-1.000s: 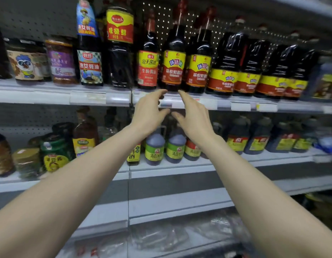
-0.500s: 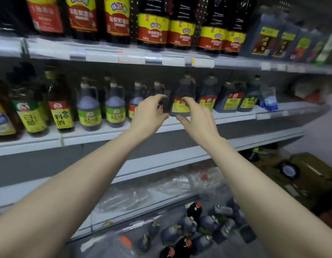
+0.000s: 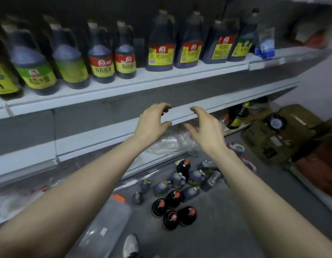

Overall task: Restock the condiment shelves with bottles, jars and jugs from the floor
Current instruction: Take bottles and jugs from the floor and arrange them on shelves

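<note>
Dark floor bottles (image 3: 173,199) blurred, brands unreadable.

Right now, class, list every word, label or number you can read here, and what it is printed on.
"清香米", last character blurred: green-label jug.
Red-label jugs, yellow-label jugs, floor bottles, cardboard box: print too blurred to read.

The grey floor (image 3: 226,231) lies under white metal shelves (image 3: 98,97). 1 brown cardboard box (image 3: 284,135) stands near the pale wall (image 3: 321,71). The light is dim.
</note>
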